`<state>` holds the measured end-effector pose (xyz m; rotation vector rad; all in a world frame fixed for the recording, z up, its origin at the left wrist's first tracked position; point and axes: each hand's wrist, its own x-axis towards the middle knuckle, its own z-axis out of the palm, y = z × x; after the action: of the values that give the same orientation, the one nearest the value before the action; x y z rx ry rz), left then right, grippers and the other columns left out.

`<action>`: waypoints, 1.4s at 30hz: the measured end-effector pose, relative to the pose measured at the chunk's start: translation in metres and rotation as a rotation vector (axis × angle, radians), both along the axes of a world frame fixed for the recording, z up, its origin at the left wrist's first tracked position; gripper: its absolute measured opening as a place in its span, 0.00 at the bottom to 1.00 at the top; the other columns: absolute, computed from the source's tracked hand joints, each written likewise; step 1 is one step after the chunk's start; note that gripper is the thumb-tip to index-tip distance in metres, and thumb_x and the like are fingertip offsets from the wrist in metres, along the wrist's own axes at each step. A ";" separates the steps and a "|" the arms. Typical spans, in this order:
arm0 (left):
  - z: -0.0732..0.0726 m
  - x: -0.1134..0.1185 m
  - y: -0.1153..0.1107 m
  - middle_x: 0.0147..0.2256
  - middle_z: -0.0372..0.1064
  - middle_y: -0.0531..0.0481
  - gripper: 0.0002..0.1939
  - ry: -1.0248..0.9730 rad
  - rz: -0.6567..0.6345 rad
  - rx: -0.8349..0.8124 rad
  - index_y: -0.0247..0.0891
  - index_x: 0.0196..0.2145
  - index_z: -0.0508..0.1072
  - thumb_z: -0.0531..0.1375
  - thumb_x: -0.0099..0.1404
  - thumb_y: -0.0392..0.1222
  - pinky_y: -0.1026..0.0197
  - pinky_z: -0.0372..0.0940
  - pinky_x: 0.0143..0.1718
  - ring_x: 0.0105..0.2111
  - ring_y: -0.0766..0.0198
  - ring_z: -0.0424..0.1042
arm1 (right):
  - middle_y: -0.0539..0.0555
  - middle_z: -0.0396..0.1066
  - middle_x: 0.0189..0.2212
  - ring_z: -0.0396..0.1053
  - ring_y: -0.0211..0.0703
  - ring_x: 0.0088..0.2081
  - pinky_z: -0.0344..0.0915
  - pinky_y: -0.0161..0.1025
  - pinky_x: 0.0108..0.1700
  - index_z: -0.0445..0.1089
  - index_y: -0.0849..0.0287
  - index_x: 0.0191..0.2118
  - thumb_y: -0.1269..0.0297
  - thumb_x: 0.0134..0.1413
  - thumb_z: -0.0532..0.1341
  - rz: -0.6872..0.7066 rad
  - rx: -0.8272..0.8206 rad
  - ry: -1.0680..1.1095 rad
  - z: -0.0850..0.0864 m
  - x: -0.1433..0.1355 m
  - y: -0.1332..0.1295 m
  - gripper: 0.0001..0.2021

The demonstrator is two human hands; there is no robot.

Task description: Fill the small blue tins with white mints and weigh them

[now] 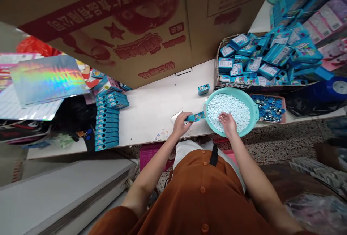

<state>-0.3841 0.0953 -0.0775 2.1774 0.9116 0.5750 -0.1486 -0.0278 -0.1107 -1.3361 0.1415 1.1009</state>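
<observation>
Flat white tabletop (151, 105) is reading bright; iridescent silver rectangular sheet (48, 79) is throwing rainbow glare; edges are stretching, softening (wide-angle look).

I note a white worktop (151, 108) bearing a large printed carton (159, 21), stacked blue boxes (107, 126), one lone blue box (203, 89), an open-topped carton (238, 85), a turquoise basin (253, 111) at the front edge, a shallow tray (283, 105) beside it, and small scraps (162, 134).

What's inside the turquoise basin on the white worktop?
The basin holds many small white pellets, with the right hand over or among them. The pellets cover most of its floor, and whatever lies beneath them or the hand can't be seen.
</observation>
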 end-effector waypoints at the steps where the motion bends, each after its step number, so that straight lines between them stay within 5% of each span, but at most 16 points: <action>1: 0.010 0.014 -0.003 0.45 0.69 0.47 0.19 0.010 -0.093 0.061 0.42 0.49 0.67 0.59 0.58 0.36 0.53 0.61 0.49 0.46 0.59 0.65 | 0.54 0.74 0.36 0.72 0.39 0.38 0.67 0.36 0.40 0.72 0.57 0.36 0.50 0.57 0.50 -0.012 0.044 0.115 -0.001 -0.001 0.009 0.19; 4: 0.028 0.056 -0.013 0.44 0.68 0.47 0.19 0.095 -0.294 0.242 0.45 0.50 0.68 0.58 0.60 0.36 0.52 0.60 0.47 0.45 0.58 0.64 | 0.53 0.74 0.39 0.72 0.42 0.40 0.69 0.40 0.40 0.70 0.55 0.39 0.52 0.59 0.47 -0.022 0.156 0.352 -0.007 -0.004 0.024 0.18; 8: 0.035 0.098 -0.021 0.41 0.67 0.47 0.16 0.243 -0.506 0.432 0.47 0.48 0.69 0.53 0.64 0.35 0.52 0.59 0.46 0.43 0.58 0.63 | 0.53 0.74 0.36 0.73 0.44 0.36 0.71 0.44 0.37 0.68 0.56 0.42 0.56 0.58 0.49 -0.009 0.208 0.519 -0.016 -0.004 0.023 0.15; 15: 0.049 0.134 -0.022 0.39 0.65 0.48 0.14 0.335 -0.728 0.575 0.47 0.47 0.69 0.50 0.67 0.36 0.53 0.56 0.48 0.44 0.59 0.61 | 0.53 0.75 0.32 0.73 0.41 0.32 0.71 0.39 0.33 0.67 0.58 0.42 0.62 0.58 0.49 -0.137 0.215 0.574 -0.026 0.010 0.012 0.13; 22: 0.044 0.148 -0.016 0.41 0.65 0.46 0.16 0.313 -0.678 0.524 0.49 0.47 0.69 0.49 0.66 0.35 0.51 0.56 0.46 0.44 0.57 0.61 | 0.52 0.74 0.30 0.72 0.41 0.30 0.71 0.39 0.32 0.68 0.58 0.41 0.62 0.56 0.51 -0.249 0.242 0.648 -0.034 0.019 0.011 0.11; 33: 0.043 0.149 -0.016 0.42 0.66 0.46 0.17 0.278 -0.694 0.411 0.49 0.48 0.69 0.50 0.66 0.34 0.51 0.55 0.48 0.44 0.56 0.61 | 0.50 0.74 0.31 0.72 0.42 0.30 0.71 0.41 0.35 0.68 0.57 0.41 0.61 0.56 0.53 -0.230 0.204 0.659 -0.036 0.025 0.013 0.11; 38: 0.034 0.145 -0.006 0.42 0.67 0.47 0.21 0.268 -0.549 0.325 0.49 0.47 0.71 0.56 0.60 0.30 0.50 0.56 0.48 0.46 0.55 0.63 | 0.50 0.74 0.29 0.72 0.39 0.31 0.71 0.37 0.33 0.69 0.57 0.39 0.66 0.56 0.52 -0.313 0.166 0.664 -0.028 0.031 0.013 0.10; 42: 0.025 0.134 0.002 0.45 0.68 0.49 0.21 0.189 -0.339 0.093 0.47 0.48 0.70 0.60 0.56 0.34 0.51 0.58 0.50 0.47 0.55 0.65 | 0.50 0.73 0.27 0.72 0.37 0.29 0.70 0.34 0.31 0.69 0.58 0.37 0.67 0.57 0.52 -0.340 0.171 0.665 -0.024 0.030 0.011 0.09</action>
<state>-0.2498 0.0970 -0.0526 2.4323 0.5978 0.2542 -0.1183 -0.0167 -0.1344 -0.7181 0.7199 1.1934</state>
